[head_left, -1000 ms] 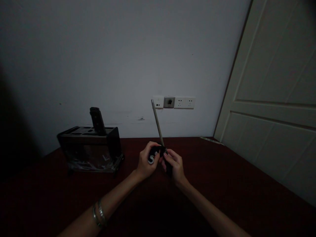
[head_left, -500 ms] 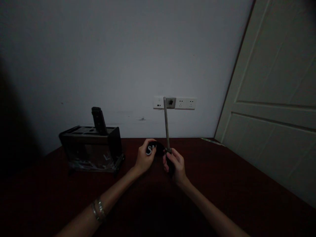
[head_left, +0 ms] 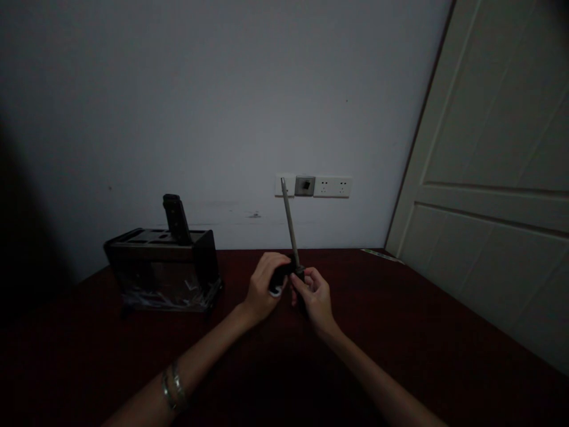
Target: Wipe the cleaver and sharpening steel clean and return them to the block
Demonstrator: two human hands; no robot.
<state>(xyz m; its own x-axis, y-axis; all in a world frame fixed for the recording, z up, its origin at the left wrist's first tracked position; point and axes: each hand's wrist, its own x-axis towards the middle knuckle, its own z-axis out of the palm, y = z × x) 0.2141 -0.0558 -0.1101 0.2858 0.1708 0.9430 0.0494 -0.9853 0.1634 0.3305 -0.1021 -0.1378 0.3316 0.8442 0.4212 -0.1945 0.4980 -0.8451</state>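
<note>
My right hand (head_left: 315,296) is wrapped round the dark handle of a honing steel (head_left: 291,228), a long grey metal rod that points up and leans a little left. Beside it my left hand (head_left: 263,286) grips a soft black cloth (head_left: 278,280) with white markings on it. The cloth's right end lies against the rod's base, just above the handle. Both hands are close together over the dark red table, and the fingers hide much of the handle and cloth.
A black knife-block-like holder (head_left: 205,261) with a clear front panel stands to the left. From its slotted top a black handle (head_left: 176,219) sticks up. Wall sockets (head_left: 332,187) are behind the rod; a pale panelled door (head_left: 480,249) stands right.
The honing steel has tipped further left at its top. My left hand has turned over the cloth and brought it against the rod's base, so the white lettering is mostly covered.
</note>
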